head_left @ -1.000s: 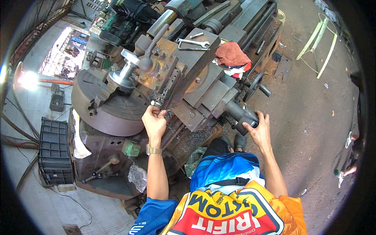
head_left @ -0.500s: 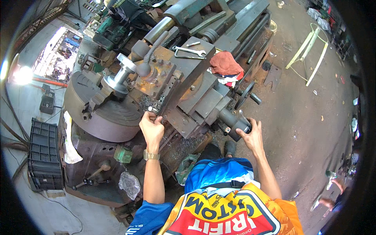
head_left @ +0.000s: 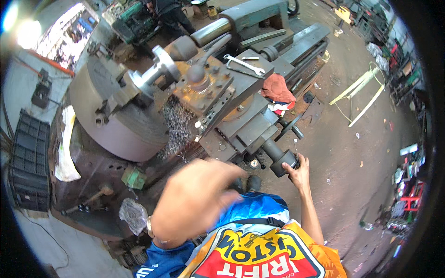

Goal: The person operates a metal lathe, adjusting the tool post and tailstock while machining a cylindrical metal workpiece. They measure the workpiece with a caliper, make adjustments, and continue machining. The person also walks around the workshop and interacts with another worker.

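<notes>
My right hand (head_left: 299,173) grips the dark round cross-slide handwheel (head_left: 280,163) of a lathe, its fingers wrapped around the end. My left hand (head_left: 197,199) is raised over my lap, away from the machine and smeared by motion; whether it holds anything cannot be made out. Ahead of it stands the rusty tool post (head_left: 204,88) with its ball-ended lever. A shiny flanged metal workpiece (head_left: 150,76) sits in the jaws of the large chuck (head_left: 125,132). Curly metal chips (head_left: 177,123) lie between the chuck and the tool post.
A wrench (head_left: 244,65) and red cloth (head_left: 277,88) rest on the carriage. Left of the lathe stands a black crate (head_left: 28,160); a clear plastic bag (head_left: 134,215) hangs near its base. A pale frame (head_left: 357,95) lies on the floor. Another person (head_left: 171,14) stands behind.
My left hand has left the spot beside the tool post and come back toward me, higher up. My right hand stays on the handwheel. The view has shifted slightly.
</notes>
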{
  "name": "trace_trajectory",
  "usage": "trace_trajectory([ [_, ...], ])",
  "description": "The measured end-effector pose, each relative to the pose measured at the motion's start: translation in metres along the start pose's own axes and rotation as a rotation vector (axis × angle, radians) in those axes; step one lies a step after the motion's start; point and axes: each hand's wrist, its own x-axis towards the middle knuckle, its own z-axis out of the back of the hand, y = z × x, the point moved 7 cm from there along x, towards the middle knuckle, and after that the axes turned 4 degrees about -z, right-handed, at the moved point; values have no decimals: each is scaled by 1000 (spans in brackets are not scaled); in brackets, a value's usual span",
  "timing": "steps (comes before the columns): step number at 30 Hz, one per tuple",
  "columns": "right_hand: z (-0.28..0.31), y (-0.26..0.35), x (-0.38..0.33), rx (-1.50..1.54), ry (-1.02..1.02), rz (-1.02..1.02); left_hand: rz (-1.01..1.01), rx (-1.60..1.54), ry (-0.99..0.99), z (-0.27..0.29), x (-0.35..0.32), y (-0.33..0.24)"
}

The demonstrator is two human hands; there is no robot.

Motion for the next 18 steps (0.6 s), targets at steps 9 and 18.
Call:
trace_trajectory([
  [9,-6,-9,3,-62,21,28,-673,-78,-65,31,-13,-128],
  [18,-8,-15,4,22,20,-54,-463,16,-245,41,-61,-94],
])
